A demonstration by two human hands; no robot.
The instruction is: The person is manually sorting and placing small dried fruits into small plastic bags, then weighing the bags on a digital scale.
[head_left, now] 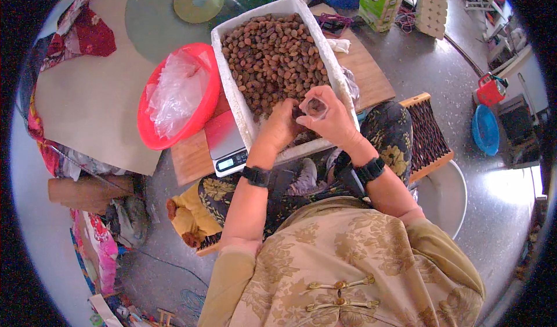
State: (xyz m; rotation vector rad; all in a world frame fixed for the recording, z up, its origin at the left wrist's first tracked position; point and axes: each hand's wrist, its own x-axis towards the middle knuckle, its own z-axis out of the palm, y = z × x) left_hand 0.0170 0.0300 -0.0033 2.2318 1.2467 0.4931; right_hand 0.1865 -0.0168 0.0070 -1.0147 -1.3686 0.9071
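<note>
In front of me stands a white foam box (222, 66), filled with brown, wrinkled oval pieces (272, 54) that look like dried fruit or nuts. Over its near end, my right hand (331, 118) is closed round the mouth of a small clear plastic bag (316, 107); something brown shows inside. Close beside it, my left hand (279, 125) has its fingers bent together, with a dark brown piece at the fingertips next to the bag. Part of the left fingers is hidden. Both wrists wear black bands.
Left of the box, a red basin (210, 66) holds clear plastic bags (177, 92). A kitchen scale (229, 159) lies by the box's near left corner on a wooden board (188, 161). A green-and-white package (378, 5) and a cardboard egg tray (432, 11) stand at the far right.
</note>
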